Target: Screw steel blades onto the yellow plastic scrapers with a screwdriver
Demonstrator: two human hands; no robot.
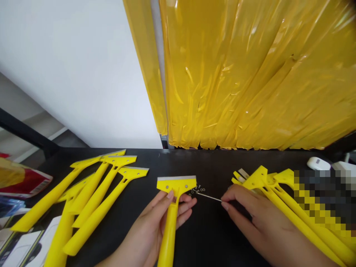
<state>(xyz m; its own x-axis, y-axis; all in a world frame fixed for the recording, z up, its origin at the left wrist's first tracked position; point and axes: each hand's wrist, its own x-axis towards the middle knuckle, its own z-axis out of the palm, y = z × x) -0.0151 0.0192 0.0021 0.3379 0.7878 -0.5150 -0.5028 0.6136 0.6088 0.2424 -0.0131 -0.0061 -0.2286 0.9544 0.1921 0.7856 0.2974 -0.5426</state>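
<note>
My left hand (155, 222) is closed around the neck of a yellow scraper (168, 230), its thumb on the front. The scraper points away from me, with a metal blade along its top edge and two screws in its head. Between its thumb and index finger, my right hand (256, 215) pinches a thin metal rod (211, 197); whether it has a handle is hidden. The rod's far tip reaches a small scatter of screws and nuts (198, 190) on the black table, just right of the scraper head.
Several yellow scrapers with blades (108, 200) lie overlapping at the left. More yellow scraper handles (294, 211) lie at the right, partly behind my right hand and blurred out. White boxes (26, 248) and a red-yellow packet (27, 178) sit far left; a white object (318, 163) is far right.
</note>
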